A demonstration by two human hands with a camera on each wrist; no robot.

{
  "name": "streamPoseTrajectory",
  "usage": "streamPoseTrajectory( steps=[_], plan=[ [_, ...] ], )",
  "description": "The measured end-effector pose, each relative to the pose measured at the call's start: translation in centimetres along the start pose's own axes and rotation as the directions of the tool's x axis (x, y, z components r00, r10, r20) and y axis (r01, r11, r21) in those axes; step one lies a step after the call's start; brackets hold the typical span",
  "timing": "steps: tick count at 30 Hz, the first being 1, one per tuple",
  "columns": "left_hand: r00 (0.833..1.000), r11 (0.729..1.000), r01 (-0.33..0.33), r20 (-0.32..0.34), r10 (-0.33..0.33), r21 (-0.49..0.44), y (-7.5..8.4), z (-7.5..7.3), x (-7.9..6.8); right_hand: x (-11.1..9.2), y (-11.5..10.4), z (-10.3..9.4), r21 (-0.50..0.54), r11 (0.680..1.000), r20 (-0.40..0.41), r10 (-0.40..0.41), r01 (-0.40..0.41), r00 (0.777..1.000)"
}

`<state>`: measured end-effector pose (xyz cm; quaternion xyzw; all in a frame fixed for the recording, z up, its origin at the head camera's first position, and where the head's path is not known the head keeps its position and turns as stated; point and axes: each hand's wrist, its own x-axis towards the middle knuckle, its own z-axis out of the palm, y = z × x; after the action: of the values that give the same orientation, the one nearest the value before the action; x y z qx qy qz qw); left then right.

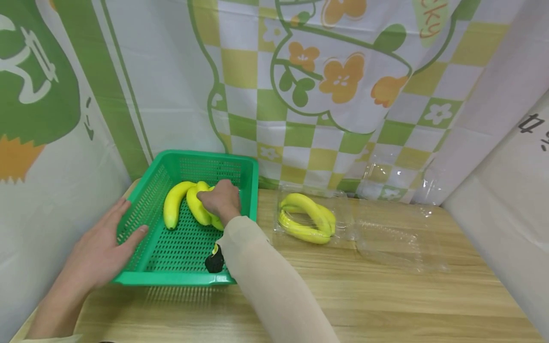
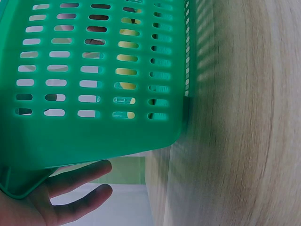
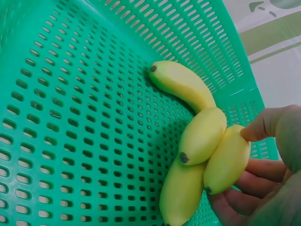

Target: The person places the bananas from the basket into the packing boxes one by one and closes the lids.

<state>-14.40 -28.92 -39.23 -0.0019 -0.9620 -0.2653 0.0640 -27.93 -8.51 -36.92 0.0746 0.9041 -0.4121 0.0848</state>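
My right hand [image 1: 220, 197] reaches into a green plastic basket [image 1: 177, 278] and pinches a short yellow banana [image 3: 229, 160] between thumb and fingers. A second short banana [image 3: 203, 135] lies against it, with another banana [image 3: 183, 190] underneath. One longer, curved banana [image 1: 173, 207] rests on the basket floor to the left. At the basket's left side, my left hand [image 1: 96, 247] rests over the rim, thumb above the inside. In the left wrist view, two fingers [image 2: 87, 178] extend straight past the basket's corner.
Right of the basket, a clear plastic clamshell box [image 1: 347, 231] stands with its lid folded out to the right. Yellow bananas [image 1: 306, 224] lie in its left half. A dark object [image 1: 214, 259] shows beside the right sleeve [image 1: 270, 281]. Printed curtains [image 1: 240, 100] hang behind the wooden table [image 1: 386, 305].
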Motion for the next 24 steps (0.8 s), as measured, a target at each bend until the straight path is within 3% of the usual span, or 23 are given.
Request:
streamPoseTrajectory(
  steps=[10,18,24],
  plan=[
    [1.0,1.0,0.004,0.0,-0.004,0.004,0.13,-0.08,-0.07,0.48,-0.06,0.06,0.024,0.999,-0.077,-0.041,0.043,0.996],
    [1.0,1.0,0.002,0.002,-0.002,0.001,0.07,-0.08,-0.11,0.15,-0.14,-0.05,0.142,0.987,-0.109,-0.061,0.076,0.992],
    [1.0,1.0,0.0,0.003,0.0,-0.003,0.07,-0.07,-0.09,0.14,-0.18,-0.2,0.264,0.956,-0.159,-0.086,0.127,0.984]
  ],
)
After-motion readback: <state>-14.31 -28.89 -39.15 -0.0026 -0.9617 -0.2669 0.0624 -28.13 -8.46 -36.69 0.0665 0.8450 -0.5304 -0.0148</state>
